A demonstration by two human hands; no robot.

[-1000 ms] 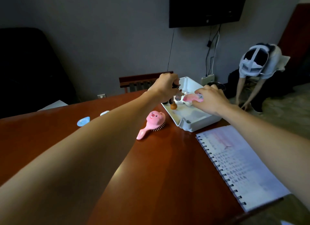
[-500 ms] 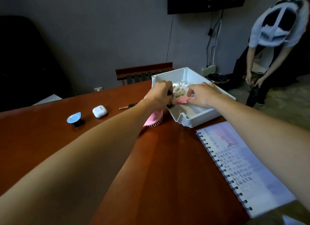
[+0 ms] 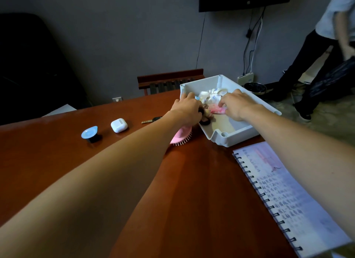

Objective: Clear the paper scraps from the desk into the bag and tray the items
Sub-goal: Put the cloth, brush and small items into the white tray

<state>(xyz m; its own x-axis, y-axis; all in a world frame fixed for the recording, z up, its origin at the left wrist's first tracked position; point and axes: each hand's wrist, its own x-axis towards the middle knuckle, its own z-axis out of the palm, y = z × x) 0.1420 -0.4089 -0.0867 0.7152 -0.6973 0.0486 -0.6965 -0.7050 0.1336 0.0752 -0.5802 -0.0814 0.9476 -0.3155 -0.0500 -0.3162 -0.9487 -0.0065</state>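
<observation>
The desk point(image 3: 48, 157) carries everything. The white tray point(image 3: 240, 134) sits at its far edge, and every place below is given from that tray. A spiral notebook point(image 3: 278, 190) lies open just on the near side of it.

Both hands are inside the tray. The left hand point(image 3: 185, 108) reaches over the left wall and curls down onto a small brown-and-black trinket point(image 3: 206, 113). Its fingertips are hidden, so I cannot tell whether it grips the trinket or only covers it. The right hand point(image 3: 238, 105) is in the middle of the tray, fingers narrowed to pinch a pink packet point(image 3: 218, 110). White packets point(image 3: 209, 96) are heaped toward the far wall.

A pink hairbrush point(image 3: 181, 136) lies against the outside of the left wall, partly under the left forearm. Further left of the tray are a key point(image 3: 151, 120), then a white earbud case point(image 3: 119, 125), then a small blue-lidded cup point(image 3: 89, 133).

The step looks like settling items in the tray. To do it well, lay both pieces flat on the bare floor at the near end rather than on the heap. Let go low, then lift the left forearm straight up so it does not drag the hairbrush. The brush is the nearest item to take next.
</observation>
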